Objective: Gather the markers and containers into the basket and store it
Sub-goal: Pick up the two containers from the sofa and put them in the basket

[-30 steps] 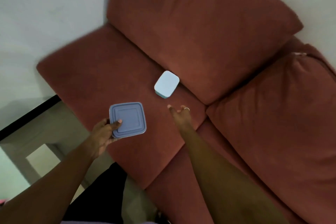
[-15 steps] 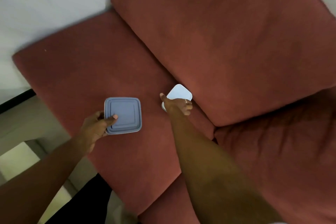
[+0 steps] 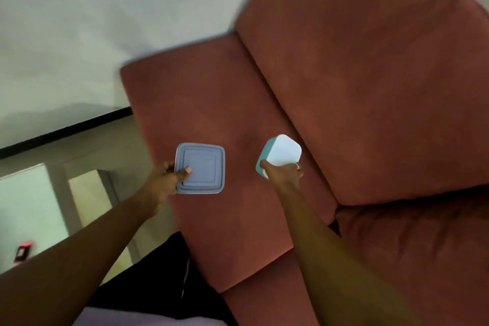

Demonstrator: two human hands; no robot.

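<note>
Blurry pic; fingers under both boxes hidden. Left hand (image 3: 166, 180) grips blue container (image 3: 202, 168) flat, lid up, over sofa seat (image 3: 211, 100). Right hand (image 3: 284, 174) clasps teal container (image 3: 280, 153), tilted, lid facing up-right.

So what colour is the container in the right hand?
Container: teal sides, pale blue lid; head view.

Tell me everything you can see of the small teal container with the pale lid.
The small teal plastic-looking container is squarish with rounded corners, its pale blue lid on. It is tilted, lid facing the camera, teal side wall showing on the left. The right hand grips its near edge, above the red sofa seat cushion beside the back cushion.
</note>
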